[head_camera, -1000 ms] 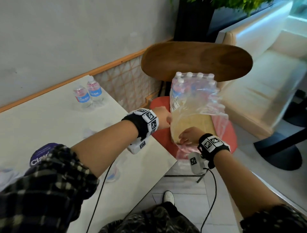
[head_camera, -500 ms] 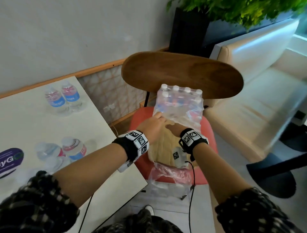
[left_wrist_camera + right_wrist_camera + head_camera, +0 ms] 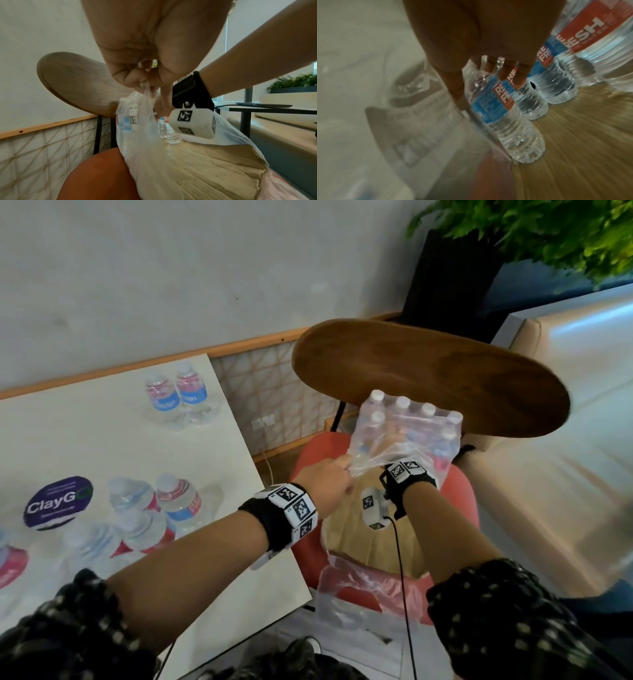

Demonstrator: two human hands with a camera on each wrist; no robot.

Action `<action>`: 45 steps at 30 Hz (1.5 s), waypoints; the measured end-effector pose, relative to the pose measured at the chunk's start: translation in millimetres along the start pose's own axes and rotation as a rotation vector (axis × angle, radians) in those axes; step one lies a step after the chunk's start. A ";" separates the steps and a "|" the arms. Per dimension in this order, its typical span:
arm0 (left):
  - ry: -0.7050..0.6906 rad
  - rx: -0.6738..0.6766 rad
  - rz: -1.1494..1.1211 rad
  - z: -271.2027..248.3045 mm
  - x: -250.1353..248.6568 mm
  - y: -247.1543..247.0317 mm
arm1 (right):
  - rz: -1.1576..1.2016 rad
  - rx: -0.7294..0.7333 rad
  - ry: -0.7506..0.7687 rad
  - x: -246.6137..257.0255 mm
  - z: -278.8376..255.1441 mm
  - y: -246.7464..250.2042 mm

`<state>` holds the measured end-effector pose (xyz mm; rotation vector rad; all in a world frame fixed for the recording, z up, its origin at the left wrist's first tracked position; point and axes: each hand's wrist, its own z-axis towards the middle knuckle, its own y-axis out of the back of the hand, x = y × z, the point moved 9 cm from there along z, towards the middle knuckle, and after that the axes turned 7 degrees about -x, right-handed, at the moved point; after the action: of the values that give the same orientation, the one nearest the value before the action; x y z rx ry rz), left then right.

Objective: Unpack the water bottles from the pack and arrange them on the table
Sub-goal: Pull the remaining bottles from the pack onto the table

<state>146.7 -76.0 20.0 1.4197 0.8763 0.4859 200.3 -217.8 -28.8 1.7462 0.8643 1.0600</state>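
Note:
The shrink-wrapped pack of water bottles (image 3: 407, 422) stands on a cardboard tray (image 3: 359, 542) on a red chair seat. Its clear wrap (image 3: 145, 121) is torn open at the near side. My left hand (image 3: 325, 484) pinches the edge of the wrap (image 3: 363, 460) and holds it up; the pinch shows in the left wrist view (image 3: 145, 82). My right hand (image 3: 394, 440) reaches inside the wrap. In the right wrist view its thumb and fingers (image 3: 505, 71) curl round the upper part of a bottle (image 3: 501, 119) with a blue and red label.
Several bottles stand on the white table (image 3: 85, 440): two at the back (image 3: 174, 395), a group near me (image 3: 164, 505), beside a purple sticker (image 3: 58, 503). The chair's wooden backrest (image 3: 428, 374) rises behind the pack. A beige sofa (image 3: 565, 440) runs along the right.
My right hand has gone from the tray's front edge into the wrap and onto a bottle. My left hand has taken the wrap's edge and lifted it.

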 end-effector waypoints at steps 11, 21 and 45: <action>0.008 -0.085 -0.008 10.9 -5.2 -3.5 | 0.300 0.077 0.186 10.6 -36.3 -8.3; 0.021 0.037 0.201 38.1 -10.6 -22.9 | 0.436 0.127 -0.126 -53.1 -49.5 -12.1; -0.109 0.164 0.252 44.9 -9.3 -50.8 | -0.209 0.162 -0.113 -101.4 -15.4 -11.1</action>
<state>164.9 -118.5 -30.5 1.7026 0.6643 0.5289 145.4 -297.3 -65.1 1.7848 1.0591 0.7645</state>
